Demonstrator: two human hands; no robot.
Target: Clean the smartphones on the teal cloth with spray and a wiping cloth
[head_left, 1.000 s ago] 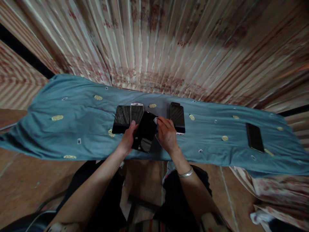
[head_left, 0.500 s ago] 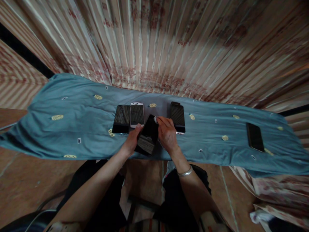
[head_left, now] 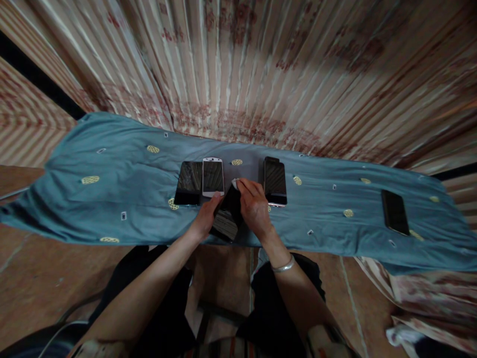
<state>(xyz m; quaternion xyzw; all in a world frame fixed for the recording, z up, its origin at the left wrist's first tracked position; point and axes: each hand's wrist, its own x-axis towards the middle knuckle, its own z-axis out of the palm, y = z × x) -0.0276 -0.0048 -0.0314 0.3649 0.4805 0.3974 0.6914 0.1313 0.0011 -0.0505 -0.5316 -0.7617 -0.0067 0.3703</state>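
While the left fingers (head_left: 215,198) grip a dark phone (head_left: 228,214), right fingers (head_left: 249,187) pinch a white wad (head_left: 234,183).

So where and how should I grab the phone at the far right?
Probably by both long edges near the middle, from above with the right hand: the phone is a thin slab lying flat on the blue cloth, and nothing overlaps its long sides.

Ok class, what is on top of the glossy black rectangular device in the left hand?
A small white wad, pinched in the right hand, is at the far end of the device. What the wad and right hand cover cannot be seen.
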